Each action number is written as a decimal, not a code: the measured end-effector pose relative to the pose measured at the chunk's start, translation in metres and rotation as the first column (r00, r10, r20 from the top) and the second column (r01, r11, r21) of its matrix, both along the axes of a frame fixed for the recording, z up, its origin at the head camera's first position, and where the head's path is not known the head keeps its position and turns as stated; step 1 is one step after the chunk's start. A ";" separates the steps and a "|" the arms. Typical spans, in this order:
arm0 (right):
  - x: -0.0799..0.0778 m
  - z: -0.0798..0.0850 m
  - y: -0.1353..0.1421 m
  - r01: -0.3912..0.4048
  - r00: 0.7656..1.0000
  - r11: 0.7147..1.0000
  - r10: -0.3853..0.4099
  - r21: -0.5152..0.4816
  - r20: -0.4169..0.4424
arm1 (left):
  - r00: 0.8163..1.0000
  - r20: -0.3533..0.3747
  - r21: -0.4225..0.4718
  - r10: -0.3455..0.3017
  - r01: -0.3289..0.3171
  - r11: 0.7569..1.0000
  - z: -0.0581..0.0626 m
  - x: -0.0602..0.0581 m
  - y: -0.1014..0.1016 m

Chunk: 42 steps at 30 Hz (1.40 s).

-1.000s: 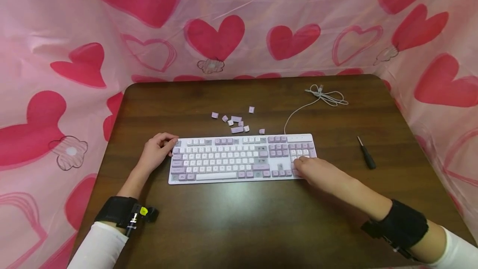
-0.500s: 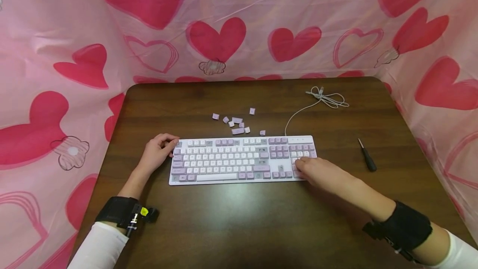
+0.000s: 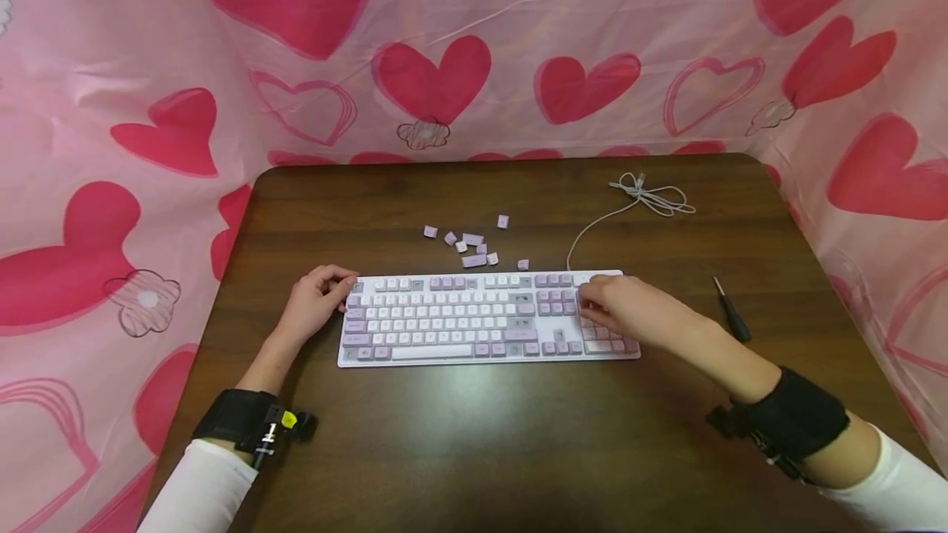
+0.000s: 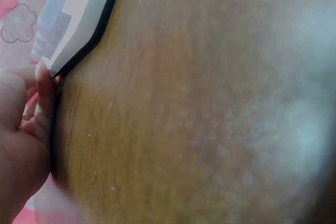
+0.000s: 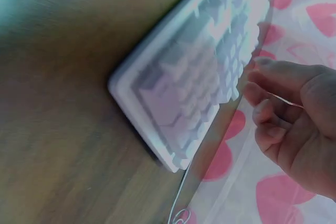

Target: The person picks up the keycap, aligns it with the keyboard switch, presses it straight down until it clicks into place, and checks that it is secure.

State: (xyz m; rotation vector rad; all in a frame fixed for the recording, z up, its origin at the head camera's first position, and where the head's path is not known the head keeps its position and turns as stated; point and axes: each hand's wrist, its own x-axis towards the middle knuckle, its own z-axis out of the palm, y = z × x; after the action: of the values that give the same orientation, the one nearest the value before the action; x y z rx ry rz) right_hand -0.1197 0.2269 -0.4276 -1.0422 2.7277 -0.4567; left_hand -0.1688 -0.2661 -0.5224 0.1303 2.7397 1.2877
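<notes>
On the dark brown wooden table (image 3: pixel 474 426), the long white-and-lilac plastic keyboard (image 3: pixel 437 325) is set between the hands, its long axis running left to right. Its far left corner is pinched by the left hand (image 3: pixel 314 303); over its right end the right hand (image 3: pixel 637 311) is held, loosely curled. Only in the right wrist view is that hand shown apart from the keyboard, nothing grasped.

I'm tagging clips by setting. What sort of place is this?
Probably a makeshift, curtained-off recording spot: heart-print cloth hangs on three sides of a wooden table, and a black wrist strap carries a small device. The wider room is hidden.
</notes>
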 end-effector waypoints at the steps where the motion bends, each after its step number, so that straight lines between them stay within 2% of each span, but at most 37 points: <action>1: -0.004 0.001 -0.002 0.022 1.000 1.000 -0.022 -0.004 -0.008 | 1.000 -0.004 0.001 0.000 0.000 1.000 0.000 0.000 0.000; 4: -0.019 0.001 -0.008 0.084 0.996 0.996 -0.084 -0.025 0.002 | 1.000 -0.005 0.009 -0.001 0.001 1.000 0.000 -0.001 0.001; 7: -0.035 -0.003 -0.015 0.111 0.994 0.993 -0.110 -0.044 0.016 | 1.000 0.004 0.017 0.001 -0.001 1.000 0.000 -0.001 0.002; 13: -0.062 -0.016 -0.038 0.174 0.983 0.985 -0.173 -0.018 0.066 | 1.000 0.010 0.022 0.009 -0.009 1.000 -0.002 0.002 0.003; 18: -0.075 -0.026 -0.061 0.261 0.961 0.965 -0.263 0.029 0.087 | 0.999 0.035 0.032 0.018 -0.019 0.999 -0.006 0.005 0.004; 21: -0.080 -0.032 -0.071 0.288 0.953 0.957 -0.291 0.042 0.082 | 0.999 0.035 0.042 0.016 -0.017 0.999 -0.009 0.006 0.004; 30: -0.087 -0.040 -0.079 0.279 0.957 0.957 -0.284 0.078 0.060 | 1.000 0.023 0.035 0.010 -0.011 0.999 -0.008 0.005 0.005; 42: -0.092 -0.042 -0.075 0.192 0.981 0.981 -0.193 0.026 0.039 | 1.000 0.014 0.020 0.018 -0.018 1.000 -0.002 0.001 0.001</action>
State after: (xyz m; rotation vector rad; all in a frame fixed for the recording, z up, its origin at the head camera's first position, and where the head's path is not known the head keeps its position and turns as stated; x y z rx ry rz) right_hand -0.2120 0.1518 -0.4695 -0.7578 2.8019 -0.4699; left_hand -0.1676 -0.2652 -0.5239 0.0983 2.7234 1.3159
